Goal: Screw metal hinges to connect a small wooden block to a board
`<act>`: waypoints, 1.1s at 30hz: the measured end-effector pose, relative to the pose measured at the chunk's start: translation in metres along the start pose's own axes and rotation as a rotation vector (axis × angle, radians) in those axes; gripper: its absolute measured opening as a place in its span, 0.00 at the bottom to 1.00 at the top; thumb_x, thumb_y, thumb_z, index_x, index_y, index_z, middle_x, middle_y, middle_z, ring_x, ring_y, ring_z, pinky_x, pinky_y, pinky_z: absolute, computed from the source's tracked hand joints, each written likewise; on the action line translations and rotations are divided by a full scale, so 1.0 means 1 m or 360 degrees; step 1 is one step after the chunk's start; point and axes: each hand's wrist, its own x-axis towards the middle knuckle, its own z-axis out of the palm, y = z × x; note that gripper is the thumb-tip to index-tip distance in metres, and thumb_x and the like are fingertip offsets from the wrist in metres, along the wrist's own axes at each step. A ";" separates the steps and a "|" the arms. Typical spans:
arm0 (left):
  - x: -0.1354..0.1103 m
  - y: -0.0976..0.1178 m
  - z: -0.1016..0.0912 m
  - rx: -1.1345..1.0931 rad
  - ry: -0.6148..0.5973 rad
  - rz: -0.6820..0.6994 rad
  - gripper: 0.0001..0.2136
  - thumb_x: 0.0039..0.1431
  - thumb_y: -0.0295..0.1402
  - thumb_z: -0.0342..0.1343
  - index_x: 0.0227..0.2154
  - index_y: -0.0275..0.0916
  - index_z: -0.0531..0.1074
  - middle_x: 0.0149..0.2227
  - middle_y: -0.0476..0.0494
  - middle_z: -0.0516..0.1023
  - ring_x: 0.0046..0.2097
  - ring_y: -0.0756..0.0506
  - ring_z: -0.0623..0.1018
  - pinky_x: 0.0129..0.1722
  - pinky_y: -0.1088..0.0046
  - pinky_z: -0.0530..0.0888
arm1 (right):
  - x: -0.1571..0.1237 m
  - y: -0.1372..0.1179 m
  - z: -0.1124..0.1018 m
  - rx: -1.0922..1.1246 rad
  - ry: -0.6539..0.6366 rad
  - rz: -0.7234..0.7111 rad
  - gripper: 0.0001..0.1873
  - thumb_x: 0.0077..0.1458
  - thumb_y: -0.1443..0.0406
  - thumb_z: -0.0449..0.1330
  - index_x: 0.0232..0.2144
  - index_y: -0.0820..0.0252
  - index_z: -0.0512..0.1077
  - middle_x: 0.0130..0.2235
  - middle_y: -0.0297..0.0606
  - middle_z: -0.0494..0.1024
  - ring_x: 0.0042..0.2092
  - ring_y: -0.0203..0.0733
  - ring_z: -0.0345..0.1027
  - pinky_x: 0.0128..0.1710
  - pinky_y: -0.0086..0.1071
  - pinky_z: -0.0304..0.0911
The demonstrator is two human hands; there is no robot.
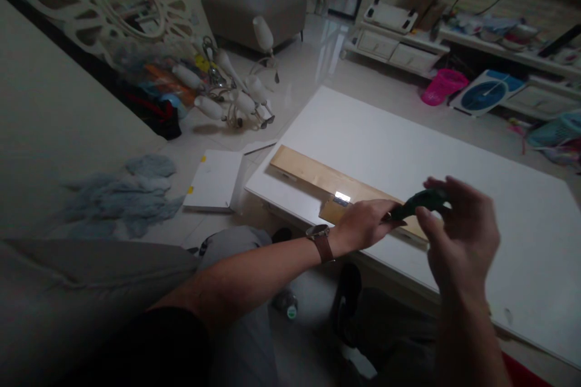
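A long light-wood board (pixel 313 175) lies on the large white panel (pixel 390 133), with a smaller wooden piece (pixel 330 210) at its near edge. A shiny metal plate (pixel 342 197) sits where the two meet. Over the board, my left hand (pixel 365 224) has its fingers pressed together near the front end of a dark green tool (pixel 420 202); what they pinch is hidden. My right hand (pixel 467 230) curls thumb and fingers round the rear of that tool, whose exact kind I cannot make out. A watch (pixel 320 236) is on my left wrist.
A chandelier (pixel 240 100) with white shades lies on the floor beyond the panel. A white box-like piece (pixel 213 178) and a crumpled grey cloth (pixel 131 193) are at left. Another person's dark-clothed leg (pixel 390 320) is possibly below the panel. A bottle (pixel 287 305) stands underneath.
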 end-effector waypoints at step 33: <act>-0.007 -0.053 -0.020 -0.0629 0.1089 -0.1743 0.09 0.49 0.26 0.60 0.25 0.41 0.65 0.34 0.42 0.75 0.41 0.41 0.75 0.39 0.68 0.67 | -0.007 0.063 0.031 0.0133 0.0284 0.0195 0.18 0.55 0.55 0.73 0.45 0.54 0.76 0.40 0.38 0.83 0.40 0.49 0.82 0.42 0.46 0.80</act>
